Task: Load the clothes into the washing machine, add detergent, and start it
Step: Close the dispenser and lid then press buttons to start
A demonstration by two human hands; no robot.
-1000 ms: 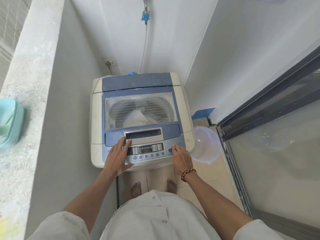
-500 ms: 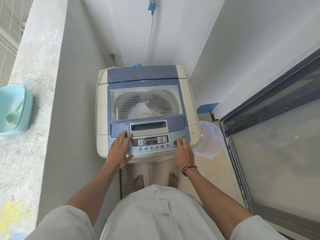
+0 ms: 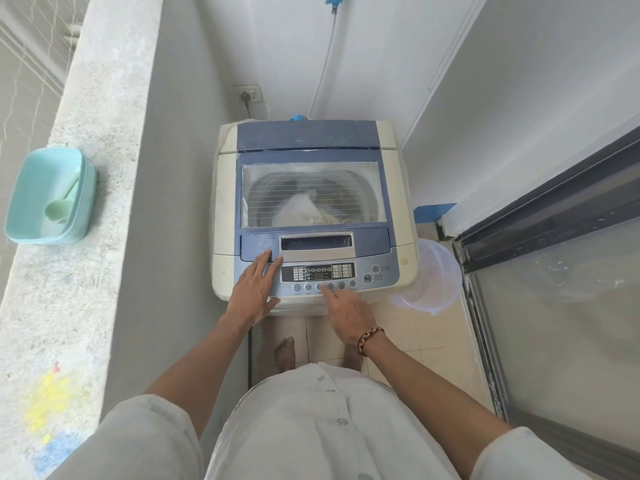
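A cream and blue top-loading washing machine (image 3: 394,251) stands in front of me with its lid (image 3: 313,194) down. Pale clothes (image 3: 304,211) show in the drum through the lid's window. My left hand (image 3: 254,291) lies flat with straight fingers on the left end of the control panel (image 3: 332,277). My right hand (image 3: 348,310) reaches over the machine's front edge, its forefinger touching a round button in the row under the display. A turquoise tub (image 3: 48,199) holding a pale green scoop (image 3: 59,209) sits on the concrete ledge at the left.
A clear plastic basin (image 3: 434,275) stands on the tiled floor between the machine and a sliding glass door (image 3: 554,278) on the right. Behind the machine is a wall socket (image 3: 247,95) and a white hose (image 3: 325,64). The concrete ledge (image 3: 86,168) runs along the left.
My right hand has moved left from the button at the panel's right end to the row of buttons under the display. The left hand has stayed on the panel.
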